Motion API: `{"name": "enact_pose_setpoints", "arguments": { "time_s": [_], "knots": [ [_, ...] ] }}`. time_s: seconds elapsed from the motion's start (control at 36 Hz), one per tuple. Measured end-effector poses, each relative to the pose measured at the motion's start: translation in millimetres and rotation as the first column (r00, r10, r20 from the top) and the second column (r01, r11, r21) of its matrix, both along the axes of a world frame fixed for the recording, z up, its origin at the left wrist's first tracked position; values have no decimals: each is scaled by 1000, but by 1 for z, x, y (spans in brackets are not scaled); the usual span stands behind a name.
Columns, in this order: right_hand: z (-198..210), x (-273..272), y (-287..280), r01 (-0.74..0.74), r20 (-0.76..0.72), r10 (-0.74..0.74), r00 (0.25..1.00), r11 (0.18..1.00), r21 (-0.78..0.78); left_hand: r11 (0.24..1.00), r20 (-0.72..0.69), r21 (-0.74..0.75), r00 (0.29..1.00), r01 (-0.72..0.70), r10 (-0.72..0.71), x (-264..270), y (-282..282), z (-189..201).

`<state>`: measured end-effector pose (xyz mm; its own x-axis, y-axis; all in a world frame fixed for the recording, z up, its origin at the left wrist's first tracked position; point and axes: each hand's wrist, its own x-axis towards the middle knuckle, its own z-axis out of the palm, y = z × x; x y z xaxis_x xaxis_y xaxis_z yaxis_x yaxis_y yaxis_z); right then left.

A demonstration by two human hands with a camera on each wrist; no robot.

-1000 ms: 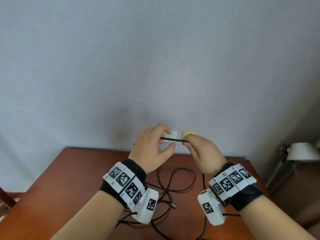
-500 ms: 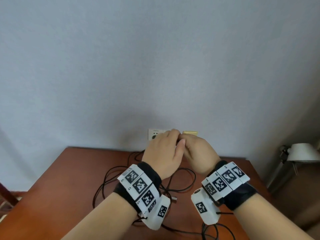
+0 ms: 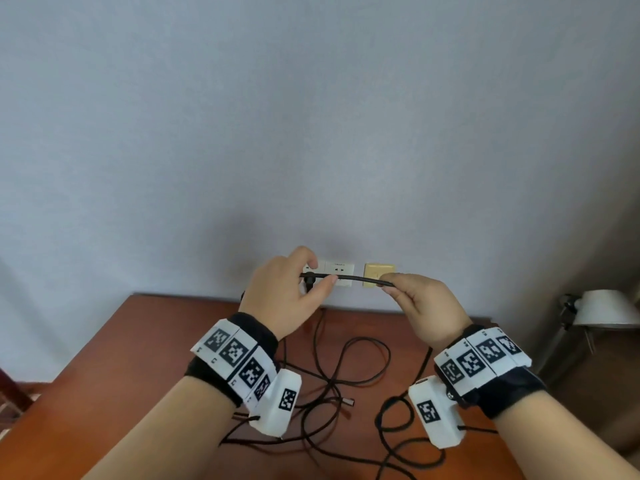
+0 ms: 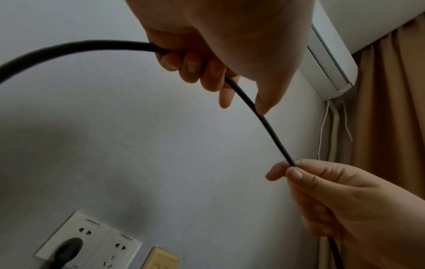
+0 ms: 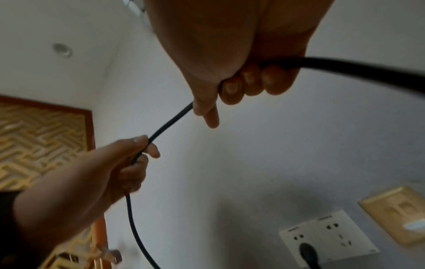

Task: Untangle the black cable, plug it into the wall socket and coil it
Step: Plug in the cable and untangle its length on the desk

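Wall [image 3: 311, 116] fills the view ahead of both hands. Tabletop [image 3: 121, 358] lies below the wrists, carrying loose, crossing loops of the black cable [image 3: 360, 280]. Desk lamp [image 3: 606, 308] stands off beyond the right hand, clear of the work.

Wall socket [image 3: 337, 270] sits just behind the left hand [image 3: 287, 299]; a yellow plate [image 3: 379, 271] is beside it, behind the gap between the hands. Wrist views show a black plug [image 5: 308, 252] seated in the socket's left outlet, so plugging-in is judged done.

Left hand has fingers curled round the cable, thumb and forefinger pinching it. Right hand [image 3: 426, 313] is likewise closed on it, pinching at the fingertips. The hands are apart, a short, slightly arched span of cable held between them in front of the socket.

Step in hand, judged: running the cable out and starting the coil. Next move calls for feeding slack up from the tabletop loops and laying even turns into one hand, without tugging at the plug.
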<state>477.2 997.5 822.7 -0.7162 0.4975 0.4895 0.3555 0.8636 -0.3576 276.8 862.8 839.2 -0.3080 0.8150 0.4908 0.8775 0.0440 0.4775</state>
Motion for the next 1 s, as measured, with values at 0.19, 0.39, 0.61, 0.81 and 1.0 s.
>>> {"name": "enact_pose_setpoints", "arguments": {
  "time_s": [0.19, 0.39, 0.61, 0.81, 1.0],
  "knots": [
    [3, -15, -8, -17, 54, 18, 998, 1000, -18, 994, -110, -56, 990, -98, 92, 14, 9, -5],
    [5, -35, -21, -51, 110, 55, 992, 998, -36, 993, -83, -121, 997, -12, 2, 45, 18, -7],
    [5, -30, -12, -62, 111, 70, 991, 995, -79, 989, -194, -137, 977, 56, -82, 25, 19, -8],
    [13, -24, -3, -208, 109, 227, 968, 965, -161, 985, -243, -128, 960, 112, -141, 0, 19, -11],
    [3, -16, 17, -97, 95, 115, 989, 980, -172, 978, -239, -204, 967, 40, -89, -24, 23, -17]
  ]
}}
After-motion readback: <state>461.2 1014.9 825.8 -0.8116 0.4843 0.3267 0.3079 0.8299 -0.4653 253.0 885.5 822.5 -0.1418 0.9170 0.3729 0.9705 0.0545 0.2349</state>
